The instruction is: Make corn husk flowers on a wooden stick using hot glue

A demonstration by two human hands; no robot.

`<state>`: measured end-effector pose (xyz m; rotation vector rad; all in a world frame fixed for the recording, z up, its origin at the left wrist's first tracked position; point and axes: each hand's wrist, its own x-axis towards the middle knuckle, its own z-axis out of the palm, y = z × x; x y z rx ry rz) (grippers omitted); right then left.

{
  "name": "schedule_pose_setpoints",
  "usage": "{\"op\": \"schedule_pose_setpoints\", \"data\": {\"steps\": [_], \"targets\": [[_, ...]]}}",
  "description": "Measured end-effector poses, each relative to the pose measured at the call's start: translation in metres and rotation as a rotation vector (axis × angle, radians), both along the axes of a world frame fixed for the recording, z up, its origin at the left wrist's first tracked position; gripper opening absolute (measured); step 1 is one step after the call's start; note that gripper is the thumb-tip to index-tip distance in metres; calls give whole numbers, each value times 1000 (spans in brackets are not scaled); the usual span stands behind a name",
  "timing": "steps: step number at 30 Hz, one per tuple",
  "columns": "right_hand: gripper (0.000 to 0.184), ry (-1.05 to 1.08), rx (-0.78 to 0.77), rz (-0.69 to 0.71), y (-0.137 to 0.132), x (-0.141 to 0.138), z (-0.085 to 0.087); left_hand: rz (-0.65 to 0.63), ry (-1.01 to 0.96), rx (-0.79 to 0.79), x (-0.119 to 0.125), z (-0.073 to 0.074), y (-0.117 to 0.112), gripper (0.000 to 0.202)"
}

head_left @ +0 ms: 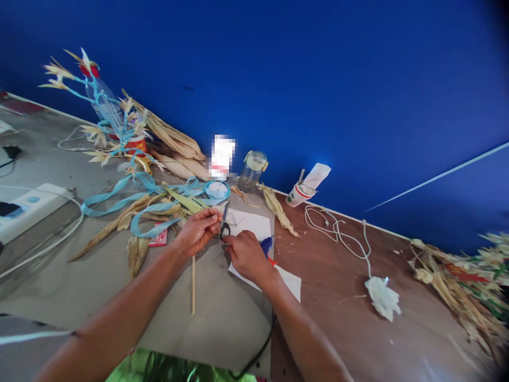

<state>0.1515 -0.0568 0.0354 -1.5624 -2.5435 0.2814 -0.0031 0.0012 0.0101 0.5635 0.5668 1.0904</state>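
Observation:
My left hand (202,229) is closed in a pinch over the middle of the table; what lies between its fingertips is too small to tell. Close beside it, my right hand (247,255) has its fingers drawn together, their grip hidden by the back of the hand. Between both hands shows a pair of scissors (225,230) with a black looped handle; which hand touches it, I cannot tell. A blue glue gun (266,245) with an orange part lies partly behind my right hand on white paper (289,284). Below my left hand is a thin wooden stick (193,292).
Blue ribbon (149,229) and dry corn husks (115,225) spread to the left, near a white power strip (40,209). At the back stand a husk-flower arrangement (107,114), a glass jar (253,172) and a paper cup (299,194). A white cable (338,233) curls at right.

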Motion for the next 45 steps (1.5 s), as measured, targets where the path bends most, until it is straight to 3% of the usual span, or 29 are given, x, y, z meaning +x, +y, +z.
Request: {"op": "schedule_pose_setpoints", "data": {"steps": [9,14,19,24,29,34,38,42,45], "targets": [[18,50,-25,-30,5,13,-2,-24,9,18,1,0,-2,9],[35,61,-97,-48,10,12,-5,-33,14,18,2,-3,-1,9],[12,54,-245,-10,7,16,-4,-32,24,18,2,-3,-1,8],[26,14,-268,57,-1,21,3,-34,23,8,4,0,-3,9],[22,-111,-292,176,-7,17,1,-23,22,7,5,-2,-3,10],[18,-119,-243,198,-10,16,-7,-31,17,14,5,-6,-2,10],[14,106,-234,139,-9,22,-9,-36,16,16,4,-7,-2,11],[9,585,-222,-21,-7,25,-8,-40,18,5,4,-5,-3,11],[6,952,-313,-209,-1,23,-10,-35,21,3,5,-4,-3,11]]}}
